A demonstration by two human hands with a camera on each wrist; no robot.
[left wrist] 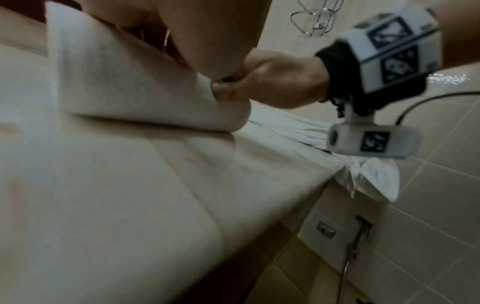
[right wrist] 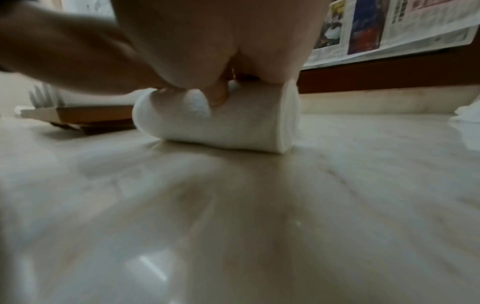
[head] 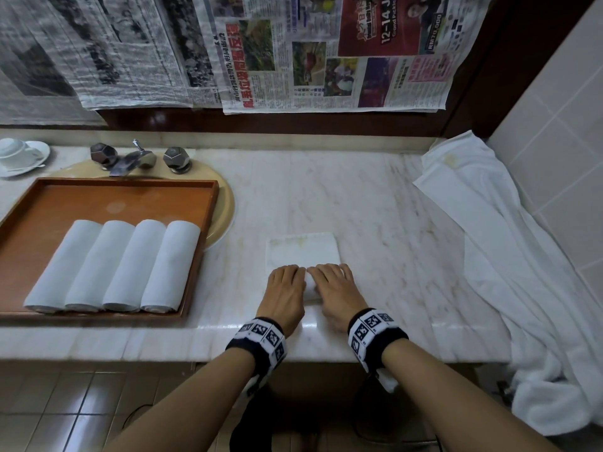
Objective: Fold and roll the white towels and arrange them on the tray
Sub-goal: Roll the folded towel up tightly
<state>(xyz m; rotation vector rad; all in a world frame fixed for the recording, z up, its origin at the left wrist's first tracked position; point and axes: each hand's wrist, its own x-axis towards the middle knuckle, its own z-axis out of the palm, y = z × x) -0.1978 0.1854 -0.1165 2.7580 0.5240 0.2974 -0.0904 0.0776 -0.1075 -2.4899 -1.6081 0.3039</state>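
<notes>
Two bare forearms with patterned wristbands reach in from the near edge; the left hand (head: 284, 290) and right hand (head: 332, 290) sit side by side, fingers laid over a half-rolled white towel (head: 301, 252) on the counter (head: 375, 223). From the wrist views the fingers curve over the top of the roll, and a thumb appears tucked at its near side – both hands hold the roll, pressing down on it. Beyond the fingertips the unrolled part lies flat, pointing away from the person, with faint yellowish marks on it.

Left of the towel, a wooden tray (head: 208, 203) rests partly over a round beige basin (head: 228, 203); four finished rolls (head: 114, 265) lie in it side by side, touching, along its near half, with bare wood behind them.

To roll well, judging from this – keep both hands level so the ends stay flush; press evenly and push away in one line; keep it as tight as the four done, so the fifth matches.

Farther out: a tap (head: 137, 158) behind the tray; a cup and saucer (head: 19, 154) at far left; loose white cloth (head: 509, 243) draped over the counter's right end and down its edge; newspaper (head: 293, 50) hung on the wall behind.
</notes>
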